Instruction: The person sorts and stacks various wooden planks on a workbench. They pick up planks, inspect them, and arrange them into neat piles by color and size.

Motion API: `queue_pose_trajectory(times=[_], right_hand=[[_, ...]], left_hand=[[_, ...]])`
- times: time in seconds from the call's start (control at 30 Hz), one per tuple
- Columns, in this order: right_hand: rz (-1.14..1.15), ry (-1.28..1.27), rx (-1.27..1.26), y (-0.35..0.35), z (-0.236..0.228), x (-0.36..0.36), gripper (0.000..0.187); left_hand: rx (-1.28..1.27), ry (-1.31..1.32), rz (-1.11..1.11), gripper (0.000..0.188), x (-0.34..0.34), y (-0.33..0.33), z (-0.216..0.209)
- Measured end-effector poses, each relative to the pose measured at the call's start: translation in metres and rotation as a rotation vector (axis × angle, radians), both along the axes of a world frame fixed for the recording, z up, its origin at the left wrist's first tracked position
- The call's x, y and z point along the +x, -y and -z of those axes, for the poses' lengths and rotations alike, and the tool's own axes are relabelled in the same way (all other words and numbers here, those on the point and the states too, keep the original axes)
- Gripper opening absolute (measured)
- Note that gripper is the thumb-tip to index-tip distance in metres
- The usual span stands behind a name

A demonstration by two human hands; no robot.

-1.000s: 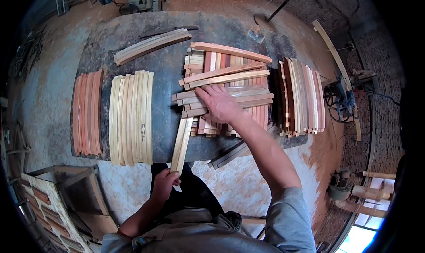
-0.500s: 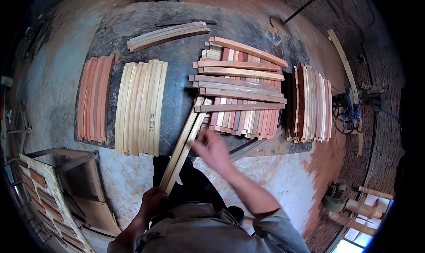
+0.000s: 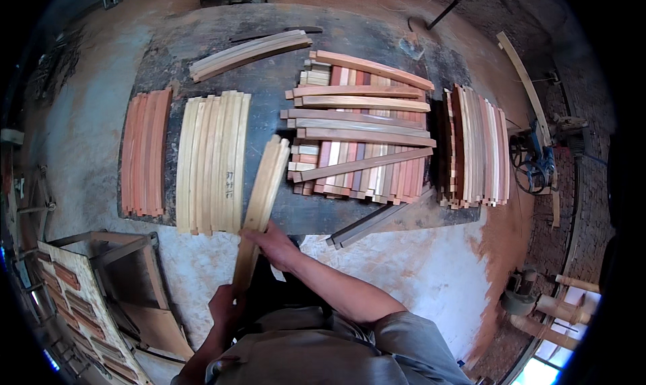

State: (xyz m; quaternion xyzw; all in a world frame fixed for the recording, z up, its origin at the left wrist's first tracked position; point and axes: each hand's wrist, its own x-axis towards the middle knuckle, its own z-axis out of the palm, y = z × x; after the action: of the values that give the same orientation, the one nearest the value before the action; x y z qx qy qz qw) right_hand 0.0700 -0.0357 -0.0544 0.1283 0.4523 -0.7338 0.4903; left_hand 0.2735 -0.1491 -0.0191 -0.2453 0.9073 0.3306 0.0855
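Observation:
A pair of pale wooden slats [image 3: 266,183], pressed together side by side, slants up from my body over the near edge of the table. My left hand [image 3: 225,305] is closed round their lower end. Higher up, my right hand [image 3: 272,247] wraps around their middle. Their far ends reach the gap between a row of pale slats [image 3: 212,163] on the left and a stack of mixed red and brown slats [image 3: 393,176] on the right. Several loose slats [image 3: 363,124] lie across that stack, the nearest one [image 3: 363,165] at a slant.
A row of reddish slats [image 3: 145,153] lies at the dark table's [image 3: 269,126] left end. Another stack [image 3: 481,149] stands at its right end, and a small bundle [image 3: 252,54] lies at the back. Dark slats [image 3: 360,227] stick out over the front edge. A wooden frame [image 3: 151,270] stands lower left.
The two slats have come away from the mixed stack, moved left and closed together. My right hand has moved down and left onto them. The nearest loose slat now lies more slanted.

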Motion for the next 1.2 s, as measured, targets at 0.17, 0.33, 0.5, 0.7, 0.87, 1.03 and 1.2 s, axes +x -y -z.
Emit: queue_pose_trajectory(times=[0.17,0.33,0.5,0.7,0.87,1.03,1.2], right_hand=[[0.070,-0.117,0.191,0.007,0.016,-0.019,0.051],[0.019,-0.316,0.381,0.012,0.017,-0.043,0.053],[0.017,-0.699,0.724,0.026,0.024,-0.068,0.049],[-0.055,-0.919,1.027,0.055,0.030,-0.096,0.055],[-0.264,-0.951,1.055,0.063,0.017,-0.096,0.049],[-0.199,-0.847,0.976,0.060,0.021,-0.090,0.048],[-0.180,-0.845,0.951,0.054,0.011,-0.086,0.052]], left_hand=[[-0.098,0.243,0.161,0.031,-0.044,-0.004,-0.004],[0.052,0.012,0.291,0.028,-0.056,-0.006,0.015],[0.004,-0.108,0.207,0.033,-0.098,0.041,0.002],[-0.380,-0.327,0.025,0.052,-0.197,0.140,0.026],[-0.271,-0.074,-0.136,0.069,-0.242,0.171,0.052],[-0.188,0.035,-0.171,0.074,-0.251,0.177,0.057],[-0.192,0.026,-0.080,0.072,-0.245,0.177,0.053]])
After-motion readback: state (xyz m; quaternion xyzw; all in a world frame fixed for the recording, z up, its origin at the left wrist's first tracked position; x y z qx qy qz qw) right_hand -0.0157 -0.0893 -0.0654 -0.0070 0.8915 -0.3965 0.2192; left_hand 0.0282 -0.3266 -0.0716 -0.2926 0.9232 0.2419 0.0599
